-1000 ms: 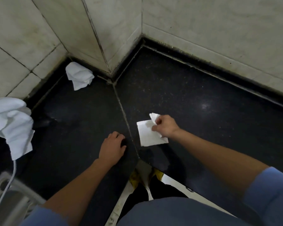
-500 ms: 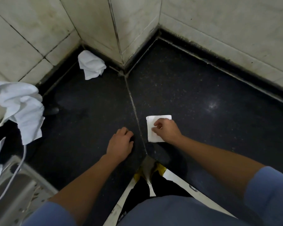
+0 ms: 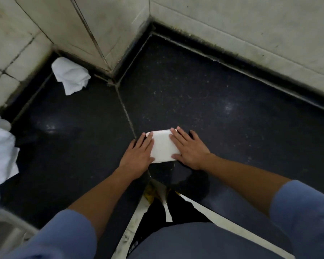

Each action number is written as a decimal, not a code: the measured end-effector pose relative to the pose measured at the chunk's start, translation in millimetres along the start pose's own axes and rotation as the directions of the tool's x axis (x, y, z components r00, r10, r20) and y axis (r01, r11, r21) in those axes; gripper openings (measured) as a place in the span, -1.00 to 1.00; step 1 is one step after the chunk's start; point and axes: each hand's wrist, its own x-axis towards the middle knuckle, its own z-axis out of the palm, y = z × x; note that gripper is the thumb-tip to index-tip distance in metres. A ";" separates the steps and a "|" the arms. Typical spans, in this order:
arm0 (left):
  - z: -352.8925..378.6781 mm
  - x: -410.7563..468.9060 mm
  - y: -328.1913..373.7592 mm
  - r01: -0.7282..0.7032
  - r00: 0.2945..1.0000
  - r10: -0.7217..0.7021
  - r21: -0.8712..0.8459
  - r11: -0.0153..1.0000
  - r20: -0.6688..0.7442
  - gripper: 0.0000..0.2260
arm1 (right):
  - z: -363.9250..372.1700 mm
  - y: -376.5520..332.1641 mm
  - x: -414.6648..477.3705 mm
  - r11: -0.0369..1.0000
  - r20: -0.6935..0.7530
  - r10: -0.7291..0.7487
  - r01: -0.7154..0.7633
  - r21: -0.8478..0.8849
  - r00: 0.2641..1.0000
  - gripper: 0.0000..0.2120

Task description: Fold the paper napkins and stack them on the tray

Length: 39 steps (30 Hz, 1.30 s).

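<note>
Now we press both flat, unclenched hands, left point(image 3: 138, 156) and right point(image 3: 190, 149), on the napkin point(image 3: 162, 146) between them.

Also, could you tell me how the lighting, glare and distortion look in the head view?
Head view: dim overall; faint glare patches on the dark counter; the folded napkin is the brightest thing, nearly blown out; the wall tiles' straight joints splay outward toward the edges; the sleeves look soft.
</note>
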 end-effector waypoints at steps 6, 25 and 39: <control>0.7 -32.0 11.0 0.136 0.988 -0.144 -0.126 0.983 -0.059 -0.42 | -40.2 -5.2 31.5 0.995 -0.185 0.027 -0.009 0.097 0.982 -0.48; -9.0 -100.2 -7.7 0.243 0.937 -0.284 -0.205 0.948 -0.202 -0.60 | -76.5 -20.0 -19.3 0.828 -0.131 0.203 -0.099 0.553 0.970 -0.79; -61.4 -68.7 125.0 -0.359 0.895 0.385 0.149 0.921 -0.224 -0.62 | 12.4 -16.3 -290.2 0.633 -0.268 0.750 -0.537 0.558 0.605 -0.69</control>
